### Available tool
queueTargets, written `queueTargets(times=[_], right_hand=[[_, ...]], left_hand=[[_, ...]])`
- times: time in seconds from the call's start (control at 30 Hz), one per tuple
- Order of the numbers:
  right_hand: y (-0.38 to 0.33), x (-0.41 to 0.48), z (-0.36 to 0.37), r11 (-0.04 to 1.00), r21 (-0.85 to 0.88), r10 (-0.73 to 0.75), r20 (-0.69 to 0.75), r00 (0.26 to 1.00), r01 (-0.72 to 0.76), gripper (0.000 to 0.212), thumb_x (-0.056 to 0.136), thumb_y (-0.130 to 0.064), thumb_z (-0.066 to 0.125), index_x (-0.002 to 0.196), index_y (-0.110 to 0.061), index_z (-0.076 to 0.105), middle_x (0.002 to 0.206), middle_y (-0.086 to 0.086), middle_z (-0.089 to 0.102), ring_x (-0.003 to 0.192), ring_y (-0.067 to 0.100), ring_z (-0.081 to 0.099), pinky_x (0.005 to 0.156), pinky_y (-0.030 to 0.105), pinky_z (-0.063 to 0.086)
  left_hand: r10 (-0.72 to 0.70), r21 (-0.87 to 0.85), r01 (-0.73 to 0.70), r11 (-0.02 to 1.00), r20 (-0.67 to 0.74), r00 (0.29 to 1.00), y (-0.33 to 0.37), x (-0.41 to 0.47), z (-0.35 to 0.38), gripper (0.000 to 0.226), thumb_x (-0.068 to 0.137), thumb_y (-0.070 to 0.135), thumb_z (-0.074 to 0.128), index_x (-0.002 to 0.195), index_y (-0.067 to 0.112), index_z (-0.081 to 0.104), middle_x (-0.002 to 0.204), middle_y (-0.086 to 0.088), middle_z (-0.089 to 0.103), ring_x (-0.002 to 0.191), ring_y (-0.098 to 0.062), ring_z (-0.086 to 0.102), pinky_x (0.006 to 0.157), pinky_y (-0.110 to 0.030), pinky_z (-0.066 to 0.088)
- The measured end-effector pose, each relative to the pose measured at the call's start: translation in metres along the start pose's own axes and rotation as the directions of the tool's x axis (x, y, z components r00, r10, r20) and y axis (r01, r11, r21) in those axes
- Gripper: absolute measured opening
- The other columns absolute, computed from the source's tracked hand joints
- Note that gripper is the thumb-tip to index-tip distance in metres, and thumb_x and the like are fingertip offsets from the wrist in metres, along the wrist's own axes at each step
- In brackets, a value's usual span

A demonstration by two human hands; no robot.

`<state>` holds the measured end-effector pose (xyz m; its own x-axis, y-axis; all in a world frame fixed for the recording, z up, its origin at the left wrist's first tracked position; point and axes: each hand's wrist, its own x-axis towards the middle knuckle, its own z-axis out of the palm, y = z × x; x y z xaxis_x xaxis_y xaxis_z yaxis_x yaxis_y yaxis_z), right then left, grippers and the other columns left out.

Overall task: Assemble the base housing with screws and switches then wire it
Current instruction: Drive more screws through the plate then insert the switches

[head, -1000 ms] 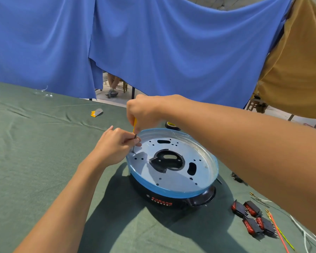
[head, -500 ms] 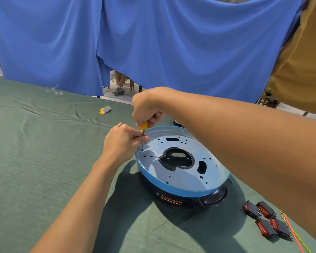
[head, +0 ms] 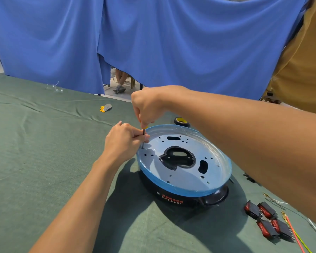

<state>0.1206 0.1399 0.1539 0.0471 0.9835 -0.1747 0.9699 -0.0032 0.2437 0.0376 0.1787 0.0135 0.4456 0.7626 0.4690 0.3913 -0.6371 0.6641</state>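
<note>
Green cloth (head: 44,147) lies under the base housing (head: 182,181), which sits in front of me with its silver plate facing up inside a blue rim. My right hand (head: 148,106) is clenched round the yellow handle of a screwdriver (head: 143,138), held upright with its tip at the plate's left edge. My left hand (head: 122,141) pinches the steel shaft just above the tip. The red switches (head: 268,222) and loose wires (head: 294,233) lie to the right, apart from the housing.

My right hand (head: 148,106) is on top, fist curled round the screwdriver (head: 143,133) handle, forearm crossing in from the right. My left hand (head: 124,141) sits just below, fingertips pinching the shaft, arm stretched forward.
</note>
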Motion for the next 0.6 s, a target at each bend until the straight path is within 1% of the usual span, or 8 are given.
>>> queueTargets(times=[0.17,0.27,0.33,0.43,0.47,0.5,0.53,0.6], right_hand=[[-0.003,-0.001,0.000,0.997,0.066,0.045,0.014,0.999,-0.046,0.027,0.084,-0.018,0.069,0.061,-0.013,0.057,0.055,-0.001,0.060,0.052,0.018,0.054,0.048,0.021,0.042],[-0.004,-0.001,0.000,0.995,0.083,0.058,0.019,0.998,-0.059,0.026,0.086,-0.016,0.067,0.062,-0.012,0.056,0.055,0.000,0.059,0.047,0.015,0.051,0.044,0.019,0.040],[-0.006,-0.001,0.000,0.995,0.083,0.061,0.023,0.998,-0.063,0.026,0.086,-0.016,0.066,0.062,-0.011,0.057,0.055,0.000,0.059,0.045,0.014,0.050,0.042,0.018,0.040],[-0.007,-0.005,0.001,0.991,0.106,0.078,0.007,0.997,-0.078,0.028,0.087,-0.015,0.065,0.061,-0.010,0.058,0.054,0.001,0.061,0.044,0.014,0.052,0.044,0.020,0.042],[-0.006,-0.009,0.002,0.990,0.116,0.085,0.001,0.996,-0.085,0.028,0.087,-0.016,0.065,0.060,-0.010,0.058,0.054,0.001,0.062,0.044,0.014,0.053,0.046,0.021,0.044],[-0.003,-0.014,0.004,0.988,0.126,0.095,-0.006,0.995,-0.093,0.029,0.087,-0.017,0.065,0.060,-0.010,0.058,0.054,0.001,0.064,0.044,0.015,0.054,0.047,0.022,0.045],[0.001,-0.021,0.006,0.984,0.143,0.108,-0.019,0.994,-0.105,0.029,0.087,-0.019,0.065,0.061,-0.011,0.058,0.054,0.001,0.064,0.045,0.014,0.056,0.047,0.022,0.045],[0.012,-0.041,0.011,0.971,0.196,0.155,-0.084,0.984,-0.136,0.028,0.086,-0.022,0.064,0.061,-0.010,0.062,0.050,-0.003,0.064,0.042,0.007,0.055,0.045,0.021,0.044]], left_hand=[[0.028,0.011,-0.028,1.000,-0.009,1.000,-0.002,0.000,0.000,0.012,0.088,0.030,0.071,0.082,0.025,0.081,0.078,-0.001,0.076,0.076,-0.016,0.047,0.112,-0.038,0.030],[0.051,0.012,-0.052,0.999,0.009,0.999,-0.002,0.000,0.000,0.013,0.089,0.029,0.070,0.083,0.025,0.081,0.079,0.001,0.076,0.086,-0.022,0.064,0.118,-0.031,0.016],[0.054,0.012,-0.054,0.998,0.012,0.998,-0.003,0.000,-0.001,0.014,0.090,0.030,0.069,0.085,0.025,0.080,0.082,0.001,0.077,0.093,-0.021,0.067,0.119,-0.029,0.012],[0.047,0.012,-0.048,0.999,0.037,0.998,0.000,-0.002,-0.002,0.014,0.091,0.031,0.068,0.088,0.025,0.080,0.084,0.004,0.076,0.091,-0.020,0.066,0.117,-0.032,0.019],[0.035,-0.003,-0.035,0.999,0.055,0.998,0.001,-0.003,-0.002,0.014,0.090,0.031,0.069,0.088,0.024,0.080,0.082,0.005,0.075,0.083,-0.018,0.064,0.110,-0.035,0.031],[0.022,-0.030,-0.020,0.999,0.085,0.996,0.001,-0.004,-0.002,0.014,0.089,0.030,0.070,0.086,0.022,0.080,0.080,0.003,0.074,0.078,-0.020,0.061,0.095,-0.037,0.042],[0.023,-0.080,-0.013,0.997,0.129,0.991,0.000,-0.004,-0.002,0.013,0.088,0.028,0.071,0.086,0.019,0.080,0.077,0.000,0.073,0.064,-0.018,0.052,0.078,-0.037,0.046],[0.055,-0.218,-0.009,0.976,0.205,0.977,0.003,-0.003,-0.004,0.015,0.087,0.021,0.073,0.098,0.013,0.078,0.085,-0.001,0.074,0.069,-0.005,0.049,0.069,-0.027,0.047]])
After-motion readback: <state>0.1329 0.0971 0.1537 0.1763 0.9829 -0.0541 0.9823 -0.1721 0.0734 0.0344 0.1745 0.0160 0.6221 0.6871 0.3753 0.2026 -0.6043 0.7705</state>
